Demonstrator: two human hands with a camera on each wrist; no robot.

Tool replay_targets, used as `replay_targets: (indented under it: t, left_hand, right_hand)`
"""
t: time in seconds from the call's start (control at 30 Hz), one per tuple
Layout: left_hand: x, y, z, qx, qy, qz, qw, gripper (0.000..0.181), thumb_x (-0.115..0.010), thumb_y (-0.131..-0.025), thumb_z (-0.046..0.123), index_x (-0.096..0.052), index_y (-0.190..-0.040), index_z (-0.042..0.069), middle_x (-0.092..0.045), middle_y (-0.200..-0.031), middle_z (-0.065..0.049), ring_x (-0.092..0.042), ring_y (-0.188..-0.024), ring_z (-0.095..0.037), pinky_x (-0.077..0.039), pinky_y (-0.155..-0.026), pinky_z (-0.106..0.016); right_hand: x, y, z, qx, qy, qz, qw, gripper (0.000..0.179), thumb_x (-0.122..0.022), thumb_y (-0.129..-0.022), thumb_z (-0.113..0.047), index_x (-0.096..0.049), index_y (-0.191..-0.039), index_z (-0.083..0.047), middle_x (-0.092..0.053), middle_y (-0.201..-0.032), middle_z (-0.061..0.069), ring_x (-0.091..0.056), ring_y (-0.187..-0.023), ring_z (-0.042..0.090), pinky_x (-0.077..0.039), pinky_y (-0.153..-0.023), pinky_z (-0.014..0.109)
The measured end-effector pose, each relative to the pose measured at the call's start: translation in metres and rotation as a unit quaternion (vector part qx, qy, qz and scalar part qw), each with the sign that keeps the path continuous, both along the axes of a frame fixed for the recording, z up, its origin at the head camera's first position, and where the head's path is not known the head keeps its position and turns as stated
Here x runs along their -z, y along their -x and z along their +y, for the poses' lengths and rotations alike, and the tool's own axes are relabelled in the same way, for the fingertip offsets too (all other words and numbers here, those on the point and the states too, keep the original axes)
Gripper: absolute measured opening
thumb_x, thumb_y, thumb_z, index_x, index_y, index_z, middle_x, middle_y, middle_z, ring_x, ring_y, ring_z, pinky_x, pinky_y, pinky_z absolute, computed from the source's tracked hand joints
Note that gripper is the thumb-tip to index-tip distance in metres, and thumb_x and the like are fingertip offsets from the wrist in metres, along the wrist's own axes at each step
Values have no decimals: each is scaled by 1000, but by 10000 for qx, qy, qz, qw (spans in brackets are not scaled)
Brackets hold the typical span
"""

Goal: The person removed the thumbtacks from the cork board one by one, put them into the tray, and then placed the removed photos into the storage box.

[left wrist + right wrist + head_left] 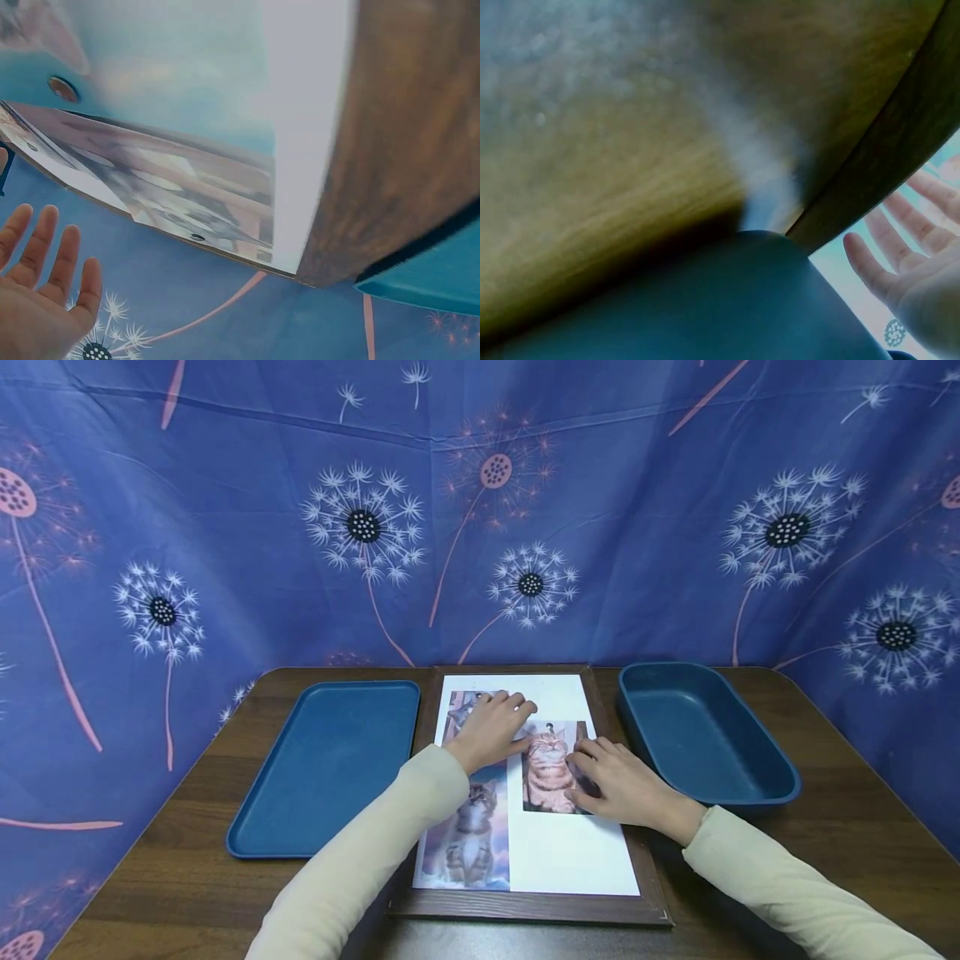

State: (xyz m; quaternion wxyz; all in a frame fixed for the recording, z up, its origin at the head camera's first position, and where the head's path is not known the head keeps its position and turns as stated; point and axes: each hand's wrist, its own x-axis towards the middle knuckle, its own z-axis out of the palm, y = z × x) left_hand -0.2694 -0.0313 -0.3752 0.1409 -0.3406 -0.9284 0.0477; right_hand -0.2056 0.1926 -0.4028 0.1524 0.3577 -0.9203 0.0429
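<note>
A white board in a dark wooden frame [652,893] lies on the table. On it, an orange cat picture [546,772] sits right of the middle, with a round pin [550,727] near its top. My left hand [491,727] is spread over the upper board, its thumb at that picture's upper left edge. Partly beneath this hand shows a grey cat picture [459,714]; below it lies a tabby kitten picture [471,839], with a pin [63,88] in the left wrist view. My right hand [618,781] rests with bent, spread fingers at the orange cat picture's right side.
A flat blue tray [322,768] lies left of the frame. To the right stands a deeper blue bin [708,735], close to the frame and the right forearm. Behind the brown table [840,827] hangs a blue dandelion-print cloth [637,527].
</note>
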Motion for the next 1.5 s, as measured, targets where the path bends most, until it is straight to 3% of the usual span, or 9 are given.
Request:
replay_targets:
  t: [0.67,1.17,1.5]
  left_hand:
    - [4,11,26,-200,-98,-514,9984,39,-62,-84,40,-55,-120,25,-58,-117,6,-53,-104,-16,-42,-89,-36]
    - [10,21,36,-86,-186,-871,9960,34,-63,-85,35,-57,-117,24,-60,-112,8,-54,-103,-15,-43,-87,-35]
    - [13,26,41,-42,-168,-874,9960,30,-63,-86,30,-59,-115,25,-61,-108,10,-54,-100,-13,-44,-84,-34]
  right_hand:
    - [-1,-2,1,7,9,-94,10000,48,-66,-78,-41,-63,-109,-5,-58,-109,9,-51,-88,19,-46,-71,37]
    - [-1,-2,1,52,10,-202,9998,48,-66,-78,-41,-63,-110,-5,-57,-111,9,-51,-91,20,-46,-73,38]
    - [0,-2,1,18,34,-179,9998,49,-66,-78,-40,-62,-112,-4,-57,-113,11,-51,-93,22,-47,-75,40]
